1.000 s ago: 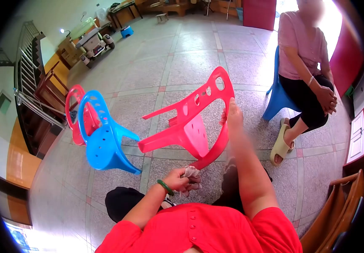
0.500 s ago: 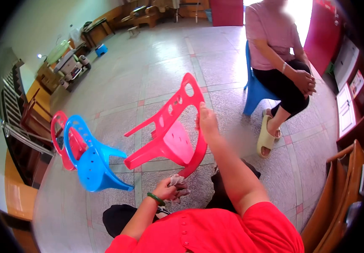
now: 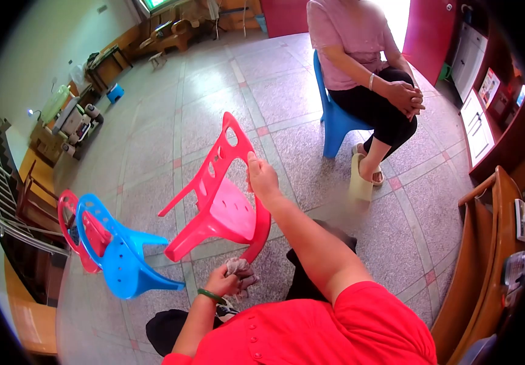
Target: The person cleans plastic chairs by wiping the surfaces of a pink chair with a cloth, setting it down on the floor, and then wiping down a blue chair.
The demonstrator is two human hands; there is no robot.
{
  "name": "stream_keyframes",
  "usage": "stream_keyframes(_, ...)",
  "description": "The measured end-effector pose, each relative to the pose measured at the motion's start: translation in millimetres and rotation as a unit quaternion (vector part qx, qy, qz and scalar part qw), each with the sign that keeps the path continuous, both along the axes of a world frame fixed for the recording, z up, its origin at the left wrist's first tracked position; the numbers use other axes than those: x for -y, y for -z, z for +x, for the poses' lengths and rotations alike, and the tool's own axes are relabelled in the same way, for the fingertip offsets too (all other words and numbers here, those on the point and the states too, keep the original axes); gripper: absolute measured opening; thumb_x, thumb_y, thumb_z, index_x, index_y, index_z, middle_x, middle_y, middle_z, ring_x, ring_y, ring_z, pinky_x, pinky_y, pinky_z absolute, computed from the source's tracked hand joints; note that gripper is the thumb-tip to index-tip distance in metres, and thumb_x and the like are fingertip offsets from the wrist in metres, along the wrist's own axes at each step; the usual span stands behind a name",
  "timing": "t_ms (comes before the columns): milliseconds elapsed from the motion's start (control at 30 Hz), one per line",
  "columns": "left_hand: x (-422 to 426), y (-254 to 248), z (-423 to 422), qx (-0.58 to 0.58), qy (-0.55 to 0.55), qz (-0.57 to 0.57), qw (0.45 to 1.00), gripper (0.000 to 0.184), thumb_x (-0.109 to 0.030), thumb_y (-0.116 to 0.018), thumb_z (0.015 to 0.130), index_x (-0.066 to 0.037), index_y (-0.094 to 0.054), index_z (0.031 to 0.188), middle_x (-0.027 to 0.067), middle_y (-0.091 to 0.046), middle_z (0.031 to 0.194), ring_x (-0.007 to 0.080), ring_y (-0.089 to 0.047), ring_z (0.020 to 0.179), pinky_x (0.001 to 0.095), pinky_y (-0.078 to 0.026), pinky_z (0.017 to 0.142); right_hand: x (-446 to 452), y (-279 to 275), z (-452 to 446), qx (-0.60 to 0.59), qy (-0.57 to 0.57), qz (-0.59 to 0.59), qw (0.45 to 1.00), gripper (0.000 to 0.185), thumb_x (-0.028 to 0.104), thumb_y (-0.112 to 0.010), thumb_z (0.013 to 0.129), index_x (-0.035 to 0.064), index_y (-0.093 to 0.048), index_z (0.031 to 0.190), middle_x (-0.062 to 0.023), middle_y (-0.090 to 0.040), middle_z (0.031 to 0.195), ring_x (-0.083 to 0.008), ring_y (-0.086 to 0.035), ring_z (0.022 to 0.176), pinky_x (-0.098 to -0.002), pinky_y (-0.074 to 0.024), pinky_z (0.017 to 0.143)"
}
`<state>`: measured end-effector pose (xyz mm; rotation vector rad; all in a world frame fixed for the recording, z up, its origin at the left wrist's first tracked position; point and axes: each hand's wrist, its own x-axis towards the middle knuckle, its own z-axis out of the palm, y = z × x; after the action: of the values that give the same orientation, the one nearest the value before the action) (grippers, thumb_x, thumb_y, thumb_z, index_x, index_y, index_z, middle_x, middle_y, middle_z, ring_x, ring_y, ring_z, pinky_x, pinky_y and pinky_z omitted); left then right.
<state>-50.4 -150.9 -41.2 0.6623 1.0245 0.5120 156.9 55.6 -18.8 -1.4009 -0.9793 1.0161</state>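
A red plastic chair is tilted over in front of me, its slotted backrest up and its legs pointing left. My right hand is closed on the edge of the backrest. Lower down, my left hand, with a green bangle at the wrist, grips a crumpled greyish cloth beside the chair's lower end. To the left stands a blue chair, with another red chair just behind it.
On a blue chair at the right sits a person with hands clasped. A wooden cabinet lines the right edge. Stair railings and a wheeled scooter are at the left.
The view has turned right, so the chairs and room appear farther left. Both hands keep their holds on the red chair and the cloth, and the chair's tilt looks slightly different.
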Motion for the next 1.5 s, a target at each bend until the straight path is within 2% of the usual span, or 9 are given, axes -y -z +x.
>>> stream_keyframes(133, 2.1, -20.2, 10.6, -0.03, 0.007, 0.013, 0.999, 0.055, 0.013, -0.034, 0.077, -0.003, -0.047, 0.128, 0.0155, -0.058, 0.119, 0.0355, -0.063, 0.108, 0.0397, -0.056, 0.072, -0.5, 2.8, 0.0, 0.001, -0.007, -0.001, 1.0, 0.061, 0.054, -0.043, 0.094, -0.0024, -0.062, 0.083, -0.0271, -0.063, 0.076, -0.045, -0.062, 0.08, -0.049, -0.0476, 0.072)
stream_keyframes(200, 2.8, -8.0, 5.6, -0.015, 0.01, 0.025, 1.0, 0.053, 0.012, -0.035, 0.078, -0.003, -0.048, 0.127, 0.0145, -0.059, 0.118, 0.0335, -0.064, 0.106, 0.038, -0.056, 0.071, -1.7, 3.8, -1.1, -0.034, 0.002, 0.042, 0.999, 0.052, 0.05, -0.049, 0.095, 0.0065, -0.052, 0.068, -0.0028, -0.05, 0.057, -0.0125, -0.048, 0.043, -0.0289, -0.0424, 0.041)
stream_keyframes(333, -0.3, 15.9, -7.3, -0.009, 0.02, 0.041, 0.999, 0.044, 0.004, -0.04, 0.087, -0.004, -0.046, 0.13, 0.017, -0.059, 0.12, 0.038, -0.063, 0.106, 0.0476, -0.058, 0.075, 4.2, -6.1, 1.1, -0.057, -0.01, 0.037, 0.998, 0.052, 0.05, -0.049, 0.096, 0.0067, -0.052, 0.068, -0.0026, -0.05, 0.057, -0.012, -0.048, 0.044, -0.0286, -0.0425, 0.041)
stream_keyframes(400, -2.7, 34.4, -15.6, -0.019, 0.023, 0.047, 0.998, 0.044, 0.004, -0.04, 0.087, -0.004, -0.046, 0.13, 0.0169, -0.06, 0.12, 0.0379, -0.064, 0.105, 0.0478, -0.058, 0.075, 4.6, -7.2, 1.6, -0.021, -0.007, 0.012, 1.0, 0.061, 0.055, -0.043, 0.095, -0.0012, -0.06, 0.078, -0.0191, -0.06, 0.062, -0.0328, -0.063, 0.059, -0.0439, -0.048, 0.059)
stream_keyframes(633, -0.1, 38.4, -14.7, -0.086, 0.018, 0.095, 0.992, 0.045, 0.007, -0.037, 0.082, -0.002, -0.049, 0.124, 0.0165, -0.061, 0.115, 0.0326, -0.067, 0.1, 0.0422, -0.06, 0.072, 10.5, -18.1, 2.9, -0.021, -0.005, 0.006, 1.0, 0.06, 0.054, -0.044, 0.095, -0.0008, -0.059, 0.077, -0.0177, -0.059, 0.06, -0.0297, -0.063, 0.057, -0.042, -0.0478, 0.056)
stream_keyframes(700, 1.4, 35.5, -13.3, -0.091, 0.02, 0.102, 0.99, 0.045, 0.008, -0.036, 0.08, -0.001, -0.05, 0.123, 0.0163, -0.061, 0.114, 0.0312, -0.067, 0.099, 0.0406, -0.061, 0.072, 11.9, -21.5, 0.7, -0.076, -0.01, 0.014, 0.997, 0.05, 0.05, -0.049, 0.095, 0.0064, -0.051, 0.071, -0.0023, -0.049, 0.057, -0.0116, -0.048, 0.045, -0.0279, -0.043, 0.041)
stream_keyframes(800, 4.1, 10.2, -4.0, -0.064, 0.007, 0.043, 0.997, 0.047, 0.007, -0.037, 0.079, -0.001, -0.048, 0.124, 0.0157, -0.061, 0.115, 0.0325, -0.067, 0.101, 0.0378, -0.06, 0.068, 2.4, -4.6, 3.6, 0.009, -0.004, 0.027, 1.0, 0.061, 0.055, -0.043, 0.095, -0.0004, -0.06, 0.075, -0.0137, -0.06, 0.061, -0.0267, -0.062, 0.056, -0.041, -0.0481, 0.057)
stream_keyframes(1167, -1.9, 77.9, -35.2, -0.052, -0.008, 0.102, 0.993, 0.046, 0.007, -0.04, 0.079, 0.001, -0.053, 0.123, 0.0124, -0.064, 0.112, 0.0244, -0.066, 0.102, 0.0344, -0.055, 0.083, 9.0, -20.9, 3.7, -0.02, -0.002, 0.016, 1.0, 0.06, 0.053, -0.044, 0.095, 0.0002, -0.058, 0.071, -0.0111, -0.057, 0.056, -0.0235, -0.059, 0.05, -0.0386, -0.0458, 0.05)
stream_keyframes(1500, 4.4, 66.4, -27.7, -0.089, 0.002, 0.076, 0.993, 0.049, 0.006, -0.039, 0.082, -0.001, -0.049, 0.129, 0.0126, -0.064, 0.113, 0.0258, -0.069, 0.095, 0.0359, -0.06, 0.063, 13.7, -32.3, 2.4, -0.053, -0.015, -0.004, 0.998, 0.059, 0.053, -0.045, 0.095, -0.001, -0.059, 0.076, -0.0135, -0.058, 0.06, -0.0254, -0.06, 0.053, -0.0399, -0.0478, 0.054)
